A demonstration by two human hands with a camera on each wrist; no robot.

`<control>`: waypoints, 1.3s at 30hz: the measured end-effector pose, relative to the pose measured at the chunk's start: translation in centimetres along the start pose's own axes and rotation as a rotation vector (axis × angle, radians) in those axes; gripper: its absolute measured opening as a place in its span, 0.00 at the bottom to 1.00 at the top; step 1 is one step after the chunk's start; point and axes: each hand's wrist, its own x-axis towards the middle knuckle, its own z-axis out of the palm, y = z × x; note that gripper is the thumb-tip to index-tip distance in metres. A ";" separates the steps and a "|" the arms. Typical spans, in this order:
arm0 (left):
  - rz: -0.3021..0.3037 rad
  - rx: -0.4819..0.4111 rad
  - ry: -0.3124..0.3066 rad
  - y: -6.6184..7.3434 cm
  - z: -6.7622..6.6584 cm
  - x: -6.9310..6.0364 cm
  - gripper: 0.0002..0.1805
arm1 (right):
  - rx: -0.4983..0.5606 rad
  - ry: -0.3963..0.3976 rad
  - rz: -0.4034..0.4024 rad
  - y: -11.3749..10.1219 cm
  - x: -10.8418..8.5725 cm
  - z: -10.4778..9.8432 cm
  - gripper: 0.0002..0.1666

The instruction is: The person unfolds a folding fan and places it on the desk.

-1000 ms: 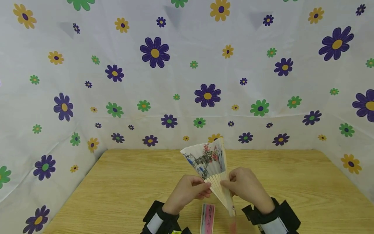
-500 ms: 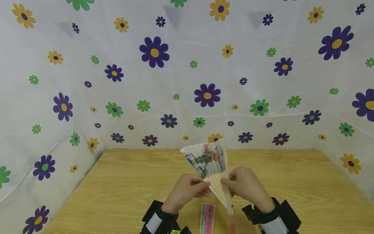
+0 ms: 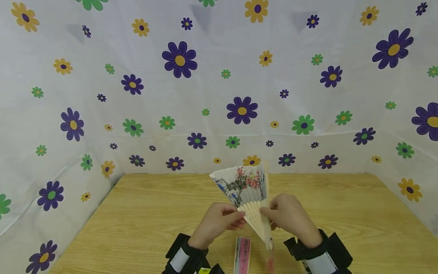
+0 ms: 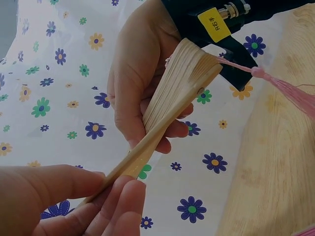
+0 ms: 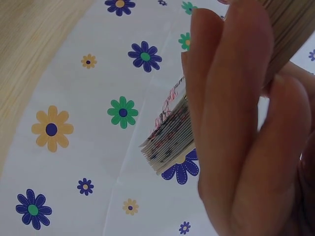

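Observation:
A folding fan [image 3: 244, 186] is held upright above the table, partly spread, with red blossoms painted on its white leaf. My left hand [image 3: 218, 223] pinches the outer rib on the left side between thumb and fingers. On the other side, my right hand [image 3: 291, 217] grips the stacked ribs near the right guard. From the fan's lower end hangs a pink tassel [image 3: 270, 264]. The left wrist view shows the wooden ribs [image 4: 179, 86] converging at the pivot. In the right wrist view, tight folds of the leaf [image 5: 170, 140] show behind my right fingers [image 5: 231, 118].
Below the hands, a narrow pink box [image 3: 242, 255] with a pale edge lies on the wooden table [image 3: 154, 213]. A white cloth [image 3: 147, 106] printed with flowers surrounds the table at the back and sides. Black bands [image 3: 323, 253] wrap both wrists.
The fan has opened slightly wider, its right guard turning more upright. My right hand has shifted a little to the right, and the left stays nearly in place.

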 end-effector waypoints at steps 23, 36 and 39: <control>-0.004 -0.003 -0.006 0.2 -0.8 0.1 0.17 | 0.004 0.019 0.037 0.8 0.0 -1.3 0.23; -0.005 -0.007 -0.002 0.4 -0.9 0.0 0.16 | 0.008 0.036 0.034 0.8 -0.1 -1.8 0.23; 0.003 -0.007 -0.006 0.5 -1.0 -0.1 0.16 | 0.004 0.034 0.027 0.9 -0.2 -2.0 0.22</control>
